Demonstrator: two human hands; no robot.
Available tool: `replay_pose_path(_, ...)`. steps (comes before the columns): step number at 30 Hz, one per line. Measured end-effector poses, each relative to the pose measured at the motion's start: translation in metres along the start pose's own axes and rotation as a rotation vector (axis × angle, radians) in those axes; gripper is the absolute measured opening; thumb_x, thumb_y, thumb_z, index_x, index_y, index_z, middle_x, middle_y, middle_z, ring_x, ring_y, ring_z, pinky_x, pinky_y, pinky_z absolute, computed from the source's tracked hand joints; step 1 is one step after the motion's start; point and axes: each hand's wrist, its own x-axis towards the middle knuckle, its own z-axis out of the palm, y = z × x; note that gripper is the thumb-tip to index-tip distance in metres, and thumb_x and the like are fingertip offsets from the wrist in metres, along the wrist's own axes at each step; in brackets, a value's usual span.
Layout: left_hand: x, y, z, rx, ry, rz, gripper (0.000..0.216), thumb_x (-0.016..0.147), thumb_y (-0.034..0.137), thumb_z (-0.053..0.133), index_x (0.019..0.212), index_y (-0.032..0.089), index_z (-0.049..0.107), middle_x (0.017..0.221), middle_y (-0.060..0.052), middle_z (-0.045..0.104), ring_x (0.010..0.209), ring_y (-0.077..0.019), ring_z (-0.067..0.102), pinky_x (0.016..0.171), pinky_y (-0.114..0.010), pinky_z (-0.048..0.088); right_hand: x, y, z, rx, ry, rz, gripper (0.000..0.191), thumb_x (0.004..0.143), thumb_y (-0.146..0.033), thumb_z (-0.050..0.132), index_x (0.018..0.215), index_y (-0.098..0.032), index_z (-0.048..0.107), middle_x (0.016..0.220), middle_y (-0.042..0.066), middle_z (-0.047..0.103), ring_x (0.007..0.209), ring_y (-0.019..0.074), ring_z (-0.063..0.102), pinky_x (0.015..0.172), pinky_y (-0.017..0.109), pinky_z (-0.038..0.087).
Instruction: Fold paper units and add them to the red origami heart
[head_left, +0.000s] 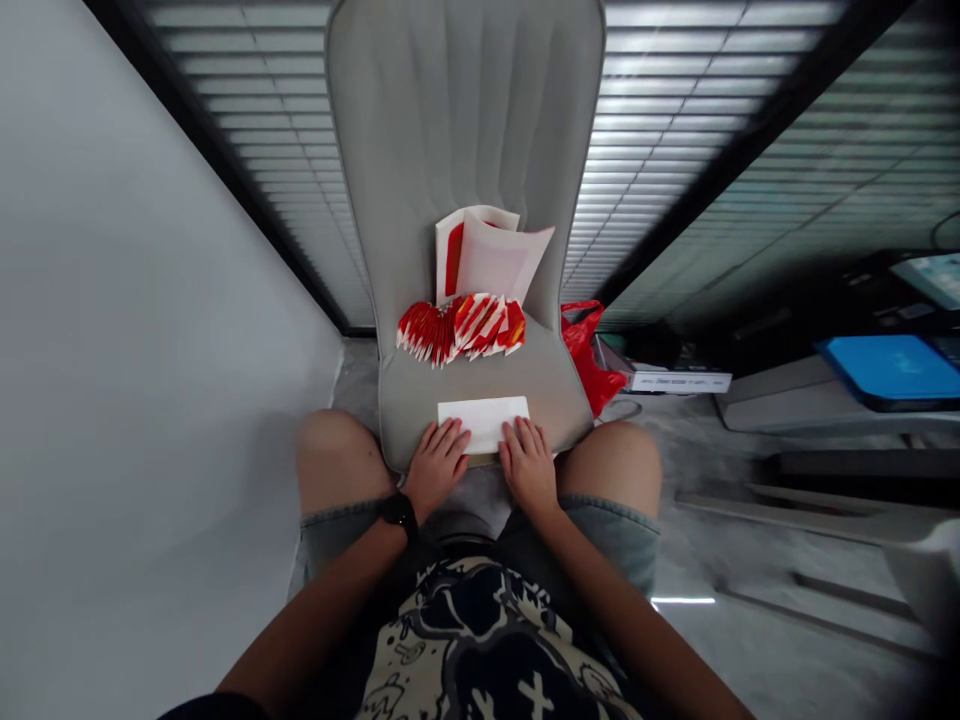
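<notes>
A white folded strip of paper (484, 418) lies crosswise near the front edge of the grey chair seat. On its left end rest the fingers of my left hand (439, 462), stretched out and flat. My right hand (528, 460) lies on the right end in the same way, fingers extended. Behind the strip, a row of folded red and white paper pieces (461, 328) is fanned across the seat. Sheets of white and red paper (499, 255) stand bent against the chair's backrest.
The grey chair (465, 100) faces me, its seat between my knees. A red plastic bag (589, 360) and a box (679, 381) are on the floor to its right. A wall (150, 350) rises on the left; blinds (645, 120) are behind. A blue-topped object (892, 368) stands far right.
</notes>
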Motion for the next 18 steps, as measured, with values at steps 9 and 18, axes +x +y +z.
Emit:
replay_pose_path(9, -0.0004, -0.0034, 0.0063, -0.001, 0.007, -0.016, 0.044, 0.102, 0.023, 0.044, 0.144, 0.021, 0.052, 0.156, -0.011, 0.047, 0.148, -0.0262, 0.038, 0.123, -0.052, 0.029, -0.0027, 0.0002, 0.0047, -0.030, -0.038, 0.007, 0.046, 0.105, -0.032, 0.041, 0.145, -0.014, 0.054, 0.154, 0.019, 0.047, 0.146, 0.0324, 0.040, 0.121, 0.055, 0.029)
replay_pose_path(18, 0.0012, 0.0044, 0.0014, 0.062, 0.032, -0.034, 0.041, 0.100, 0.022, 0.045, 0.141, 0.019, 0.053, 0.154, -0.011, 0.049, 0.147, -0.0246, 0.039, 0.123, -0.050, 0.031, -0.0033, 0.0074, 0.0060, -0.180, 0.008, -0.095, 0.046, 0.105, -0.034, 0.044, 0.143, -0.011, 0.056, 0.151, 0.020, 0.051, 0.142, 0.0322, 0.046, 0.117, 0.053, 0.036)
